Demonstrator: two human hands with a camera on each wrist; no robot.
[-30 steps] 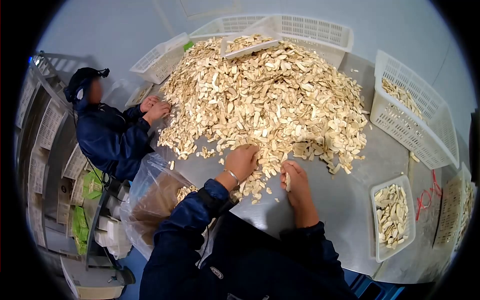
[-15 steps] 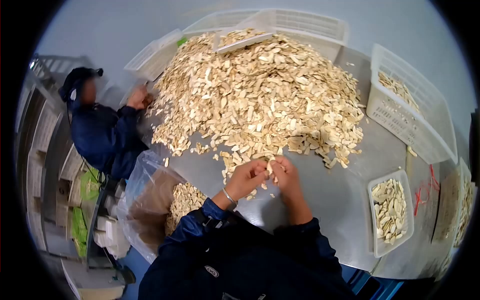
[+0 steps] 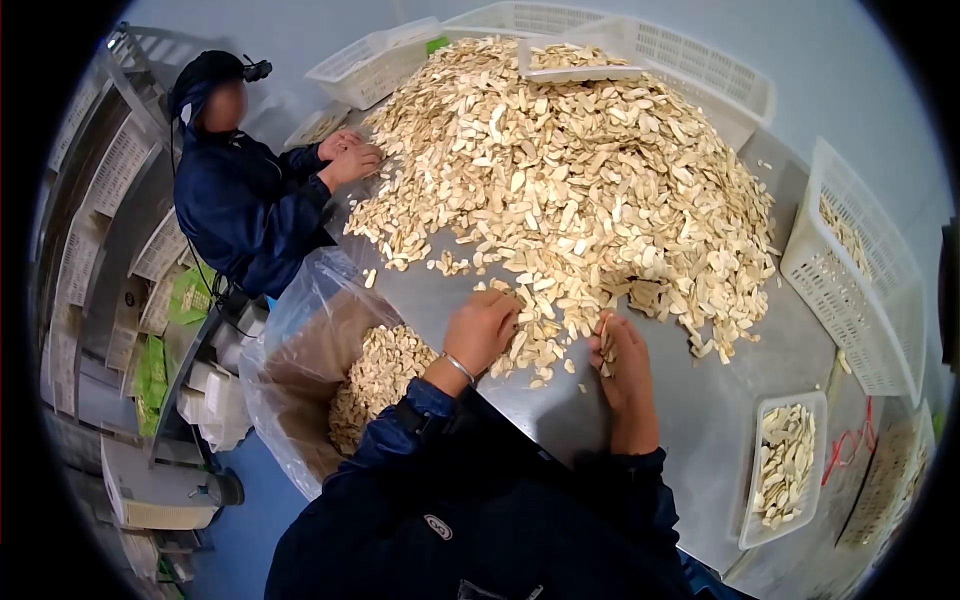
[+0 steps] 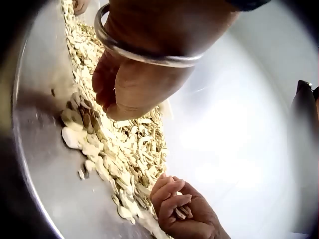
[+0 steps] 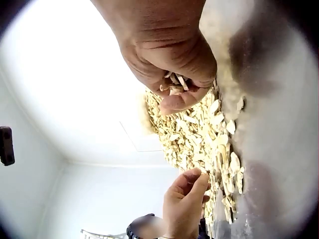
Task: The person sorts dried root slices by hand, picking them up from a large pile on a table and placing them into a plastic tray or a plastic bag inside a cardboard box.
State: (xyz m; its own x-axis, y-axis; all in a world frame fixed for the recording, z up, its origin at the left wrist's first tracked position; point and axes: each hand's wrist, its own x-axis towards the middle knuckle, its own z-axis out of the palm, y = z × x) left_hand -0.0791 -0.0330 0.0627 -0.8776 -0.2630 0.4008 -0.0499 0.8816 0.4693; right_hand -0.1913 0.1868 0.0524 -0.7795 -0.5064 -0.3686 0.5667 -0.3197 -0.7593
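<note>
A big heap of pale, flat dried slices (image 3: pixel 560 190) covers much of the metal table (image 3: pixel 700 410). My left hand (image 3: pixel 482 328) is at the heap's front edge, fingers bent down among loose slices; in the left wrist view its thumb (image 4: pixel 127 102) sits close to the fingers. I cannot tell if it pinches a slice. To its right, my right hand (image 3: pixel 625 365) grips a few slices (image 5: pixel 177 82) in its curled fingers, held just in front of the heap. The left wrist view also shows slices (image 4: pixel 183 212) between those fingers.
A shallow tray of slices (image 3: pixel 750 470) stands at right, near red string (image 3: pixel 850 450) and a tall perforated basket (image 3: pixel 850 290). More white baskets (image 3: pixel 370 70) line the back. A plastic-lined box (image 3: pixel 300 400) with slices is at left. Another person (image 3: pixel 250 200) works at the heap's left side.
Half a second ago my hands met over the front of the heap at a slice; now they are apart, the left back at the heap's edge, the right farther right. The head view has shifted.
</note>
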